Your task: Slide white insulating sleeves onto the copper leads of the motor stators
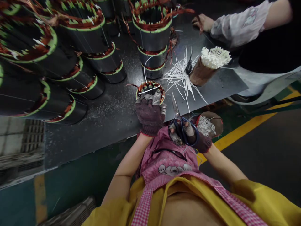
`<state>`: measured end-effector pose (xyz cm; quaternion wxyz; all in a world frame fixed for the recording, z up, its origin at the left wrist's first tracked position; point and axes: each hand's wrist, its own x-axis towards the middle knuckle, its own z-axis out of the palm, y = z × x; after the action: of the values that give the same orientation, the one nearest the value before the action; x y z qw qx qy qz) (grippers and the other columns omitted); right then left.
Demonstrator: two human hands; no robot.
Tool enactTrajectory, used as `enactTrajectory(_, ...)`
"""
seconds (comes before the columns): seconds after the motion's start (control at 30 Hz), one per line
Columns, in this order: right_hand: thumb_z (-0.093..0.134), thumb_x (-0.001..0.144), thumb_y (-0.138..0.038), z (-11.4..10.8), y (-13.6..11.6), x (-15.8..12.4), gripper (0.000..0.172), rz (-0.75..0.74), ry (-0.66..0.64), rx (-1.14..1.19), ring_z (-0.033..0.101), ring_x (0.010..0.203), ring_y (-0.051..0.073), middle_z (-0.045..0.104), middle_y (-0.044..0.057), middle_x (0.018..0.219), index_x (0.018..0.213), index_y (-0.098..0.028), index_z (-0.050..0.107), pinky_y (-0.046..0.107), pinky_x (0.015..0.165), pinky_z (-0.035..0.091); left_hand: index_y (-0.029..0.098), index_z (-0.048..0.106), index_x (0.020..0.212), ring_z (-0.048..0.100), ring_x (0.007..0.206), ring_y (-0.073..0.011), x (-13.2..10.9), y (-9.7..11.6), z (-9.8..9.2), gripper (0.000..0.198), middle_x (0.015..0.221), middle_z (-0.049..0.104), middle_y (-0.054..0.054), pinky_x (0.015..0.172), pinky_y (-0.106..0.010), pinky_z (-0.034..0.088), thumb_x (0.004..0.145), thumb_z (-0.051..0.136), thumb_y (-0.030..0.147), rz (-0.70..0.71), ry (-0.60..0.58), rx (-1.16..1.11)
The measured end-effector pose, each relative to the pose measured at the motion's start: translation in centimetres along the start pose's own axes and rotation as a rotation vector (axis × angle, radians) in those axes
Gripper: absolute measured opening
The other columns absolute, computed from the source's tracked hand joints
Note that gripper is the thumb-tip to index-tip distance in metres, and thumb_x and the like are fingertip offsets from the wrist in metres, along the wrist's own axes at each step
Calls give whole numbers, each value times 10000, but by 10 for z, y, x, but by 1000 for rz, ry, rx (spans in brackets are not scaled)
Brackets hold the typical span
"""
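A small motor stator (162, 97) with copper windings sits near the front edge of the dark table. My left hand (150, 115), in a dark glove with grey-taped fingertips, grips its near rim. One white cable tie (149, 90) lies across the stator's opening, and another white tie (145, 70) arcs up from its far side. In my right hand (188, 135), also gloved, are scissors (176, 114) with blue handles, held over the apron just off the table edge. Their blades point up and away, slightly parted. The left fingertips are partly hidden inside the rim.
Stacked stators (152, 37) stand behind, with more stacks (68, 69) on the left. Loose white ties (181, 77) lie right of the stator beside a brown holder (199, 73) packed with ties. A container of white clippings (207, 125) sits below the edge. A co-worker's hand (204, 23) rests at the back right.
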<state>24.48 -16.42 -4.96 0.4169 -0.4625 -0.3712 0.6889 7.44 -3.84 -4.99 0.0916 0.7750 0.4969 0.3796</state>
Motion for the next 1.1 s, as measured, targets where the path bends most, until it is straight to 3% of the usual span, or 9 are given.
enactTrajectory(0.1,563,787,-1086,9,-1,5,893,7,-57,101,461,417,135,581,-27,571,1007,-244,766,273,393,388,276,717,1336,651,1331,-374,0,-2,0,343,1276,804,-127,1240,-722,407,1012,686,384,27,7,35)
enactTrajectory(0.27,572,793,-1076,23,-3,7,904,50,-134,192,474,435,149,614,-10,603,1073,-241,776,301,416,399,251,734,1343,687,1288,-401,-1,-5,2,363,1252,801,-157,1200,-742,436,1008,700,389,73,30,128)
enactTrajectory(0.5,504,790,-1102,16,5,3,927,102,-117,198,554,486,218,659,30,603,1059,-263,791,389,473,490,239,756,1342,684,1330,-442,-2,0,-2,400,1215,801,-174,1233,-743,424,967,721,376,18,-6,162)
enactTrajectory(0.7,475,783,-1120,15,2,2,970,146,-84,220,526,432,200,661,24,574,1099,-258,789,355,415,405,259,747,1364,693,1347,-437,1,6,-2,407,1272,816,-162,1225,-721,443,969,714,351,-17,4,165)
enactTrajectory(0.83,478,860,-1062,23,-11,-4,877,131,-9,268,498,399,198,597,4,498,1037,-257,779,350,394,416,249,721,1407,682,1379,-435,0,6,-2,460,1283,814,-155,1259,-712,409,952,740,315,-16,11,174)
enactTrajectory(1.1,487,909,-1016,45,-48,-14,828,160,8,359,406,379,155,517,-23,468,997,-240,762,310,376,348,252,734,1324,659,1417,-420,1,4,-2,369,1326,799,-150,1285,-692,384,974,719,368,-50,-34,191)
